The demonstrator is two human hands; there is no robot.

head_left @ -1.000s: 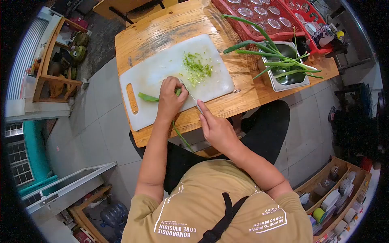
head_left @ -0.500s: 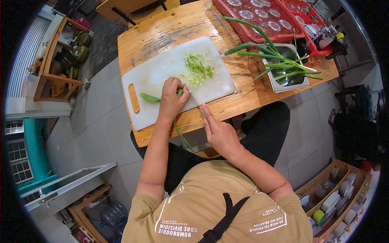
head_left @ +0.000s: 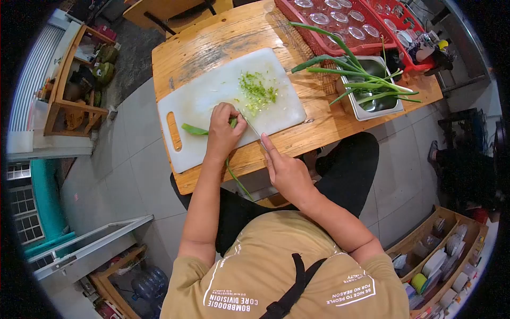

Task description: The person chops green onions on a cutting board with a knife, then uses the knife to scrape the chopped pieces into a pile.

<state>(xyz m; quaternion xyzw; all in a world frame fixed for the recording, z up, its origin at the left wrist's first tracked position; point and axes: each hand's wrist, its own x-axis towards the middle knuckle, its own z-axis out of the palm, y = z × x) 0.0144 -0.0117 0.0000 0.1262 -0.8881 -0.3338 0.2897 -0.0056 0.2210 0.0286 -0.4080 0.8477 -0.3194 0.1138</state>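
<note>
My left hand (head_left: 223,132) presses a bunch of green onion stalks (head_left: 192,129) onto a white cutting board (head_left: 212,90); the stalks trail off the board's near edge. My right hand (head_left: 285,170) grips a knife (head_left: 252,126), index finger along its spine, with the blade down beside my left fingertips. A pile of chopped green onion (head_left: 256,91) lies on the board just beyond the blade.
The board rests on a wooden table (head_left: 340,121). A steel pan (head_left: 372,87) holding whole green onions (head_left: 350,72) stands at the right. Red racks of glasses (head_left: 345,26) sit at the back. Tiled floor lies below; wooden shelves stand at the left.
Hands and knife stay in nearly the same spot on the stalks; only the view shifts slightly.
</note>
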